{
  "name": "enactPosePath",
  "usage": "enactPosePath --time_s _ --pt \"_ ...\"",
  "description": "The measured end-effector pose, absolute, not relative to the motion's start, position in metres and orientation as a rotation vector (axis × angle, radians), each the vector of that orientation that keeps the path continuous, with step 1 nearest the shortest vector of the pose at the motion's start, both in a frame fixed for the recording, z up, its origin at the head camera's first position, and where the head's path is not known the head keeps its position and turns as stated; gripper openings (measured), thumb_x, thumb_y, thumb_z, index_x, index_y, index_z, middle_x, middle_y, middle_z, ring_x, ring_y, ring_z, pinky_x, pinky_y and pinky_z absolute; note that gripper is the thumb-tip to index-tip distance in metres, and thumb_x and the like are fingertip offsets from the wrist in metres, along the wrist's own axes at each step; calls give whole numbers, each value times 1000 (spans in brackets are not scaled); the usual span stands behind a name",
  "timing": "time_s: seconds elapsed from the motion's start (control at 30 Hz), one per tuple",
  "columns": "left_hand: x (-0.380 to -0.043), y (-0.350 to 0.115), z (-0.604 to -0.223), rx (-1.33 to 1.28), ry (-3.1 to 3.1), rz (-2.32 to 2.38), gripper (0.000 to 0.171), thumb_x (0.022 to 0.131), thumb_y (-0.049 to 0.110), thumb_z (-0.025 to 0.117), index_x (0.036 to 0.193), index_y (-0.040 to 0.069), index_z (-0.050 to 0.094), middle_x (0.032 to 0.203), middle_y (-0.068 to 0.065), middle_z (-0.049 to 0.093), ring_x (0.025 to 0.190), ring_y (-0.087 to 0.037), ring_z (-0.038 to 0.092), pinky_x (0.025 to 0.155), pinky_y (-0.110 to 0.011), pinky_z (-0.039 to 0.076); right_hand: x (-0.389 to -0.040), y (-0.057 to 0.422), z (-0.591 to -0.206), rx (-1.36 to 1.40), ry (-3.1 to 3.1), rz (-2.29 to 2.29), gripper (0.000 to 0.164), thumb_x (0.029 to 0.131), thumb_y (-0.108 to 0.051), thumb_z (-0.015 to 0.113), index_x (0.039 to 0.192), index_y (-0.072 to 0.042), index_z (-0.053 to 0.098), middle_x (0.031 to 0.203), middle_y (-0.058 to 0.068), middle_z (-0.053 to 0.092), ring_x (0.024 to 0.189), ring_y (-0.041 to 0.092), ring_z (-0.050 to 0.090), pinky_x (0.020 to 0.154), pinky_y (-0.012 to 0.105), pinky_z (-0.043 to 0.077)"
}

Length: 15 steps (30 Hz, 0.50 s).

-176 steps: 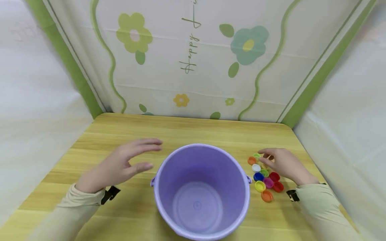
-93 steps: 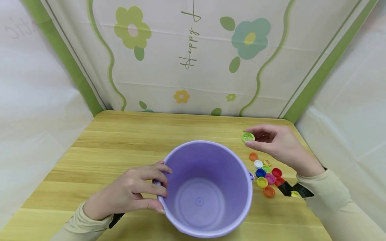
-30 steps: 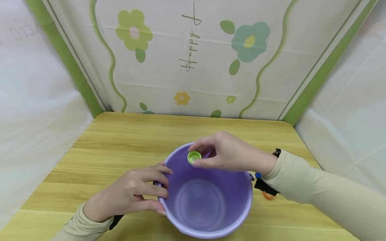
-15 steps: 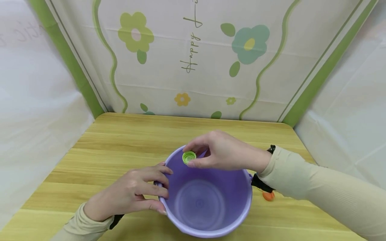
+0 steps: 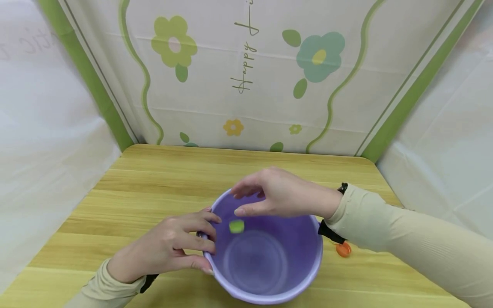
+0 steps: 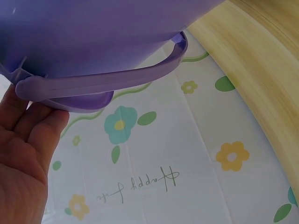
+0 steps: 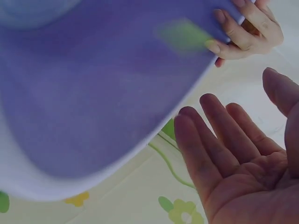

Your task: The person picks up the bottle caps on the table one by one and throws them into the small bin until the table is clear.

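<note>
A purple bucket [image 5: 265, 298] stands on the table, its mouth facing up. My left hand [image 5: 169, 244] grips the left rim, fingers over the inside and thumb toward the near side. In the left wrist view the bucket's handle [image 6: 112, 81] hangs along its outer wall, beside the left fingers. Over the far part of the mouth, my right hand [image 5: 279, 192] has thumb and fingers spread apart, holding nothing. Just below its fingertips a light green bottle cap [image 5: 236, 226], blurred, is in mid-air inside the bucket; the right wrist view shows the cap as a green smear.
An orange cap [image 5: 343, 249] lies on the wooden table [image 5: 154, 179] right of the bucket. The right forearm hides the area where other coloured caps lay. A flower-print cloth [image 5: 246, 102] rises behind the table's far edge.
The right hand took the green cap from the group at right, carried it left over the bucket and has let go of it. The left hand has taken hold of the rim.
</note>
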<state>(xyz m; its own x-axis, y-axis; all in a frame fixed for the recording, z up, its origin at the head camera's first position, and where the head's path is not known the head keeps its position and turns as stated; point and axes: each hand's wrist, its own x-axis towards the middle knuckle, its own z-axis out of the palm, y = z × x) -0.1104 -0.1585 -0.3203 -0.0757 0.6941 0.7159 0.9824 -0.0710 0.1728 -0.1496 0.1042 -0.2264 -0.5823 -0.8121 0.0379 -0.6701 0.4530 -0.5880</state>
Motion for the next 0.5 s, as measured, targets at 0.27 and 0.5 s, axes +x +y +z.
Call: enactPosePath --time_s 0.27,0.5 --pt "-111 -157 -319 -1801 -1786 -956 22 88 31 74 95 11 71 101 -4 63 108 -33 61 108 -45 45 -161 122 -215 -1330 2603 -812 32 91 -29 75 116 -10 71 109 -1 72 103 12 68 84 28 59" --pt "-111 -157 -320 -1798 -1787 -965 23 87 31 75 94 10 71 100 -4 64 108 -33 61 110 -44 43 -184 169 -219 -1133 2801 -820 23 90 -22 76 111 -14 74 100 -6 72 90 8 68 75 26 61"
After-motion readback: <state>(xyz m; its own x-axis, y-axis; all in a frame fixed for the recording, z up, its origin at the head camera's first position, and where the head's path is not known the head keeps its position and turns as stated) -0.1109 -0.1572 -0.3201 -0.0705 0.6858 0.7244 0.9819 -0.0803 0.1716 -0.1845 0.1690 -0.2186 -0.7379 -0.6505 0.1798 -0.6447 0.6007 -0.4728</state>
